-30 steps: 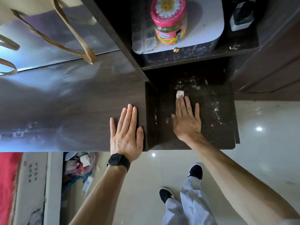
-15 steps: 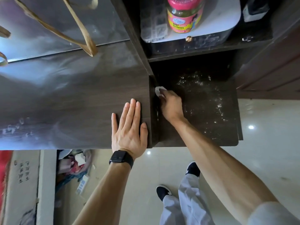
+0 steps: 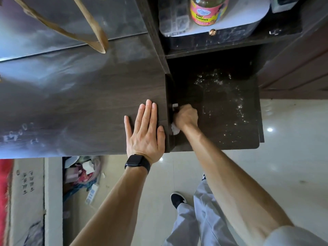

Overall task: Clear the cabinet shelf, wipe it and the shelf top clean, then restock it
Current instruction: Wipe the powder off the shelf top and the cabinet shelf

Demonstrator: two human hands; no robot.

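A dark wooden shelf (image 3: 227,121) lies below me, dusted with white specks toward its back and right. My right hand (image 3: 186,117) grips a white wipe (image 3: 174,129) and presses it against the shelf's left inner wall near the front. White bits of the wipe show above and below the fist. My left hand (image 3: 145,134) rests flat, fingers straight, on the dark cabinet top (image 3: 79,103) beside the shelf's edge. A black watch sits on that wrist.
On the shelf above stand a pink-lidded jar (image 3: 206,11), a clear plastic box (image 3: 173,16) and a white board. Tan bag straps (image 3: 95,36) hang over the cabinet top. A cluttered bin (image 3: 83,173) sits on the tiled floor by my feet.
My right hand moved from the shelf's middle to its left wall, curled round the wipe, then slid toward the front edge. My left hand stayed flat on the top.
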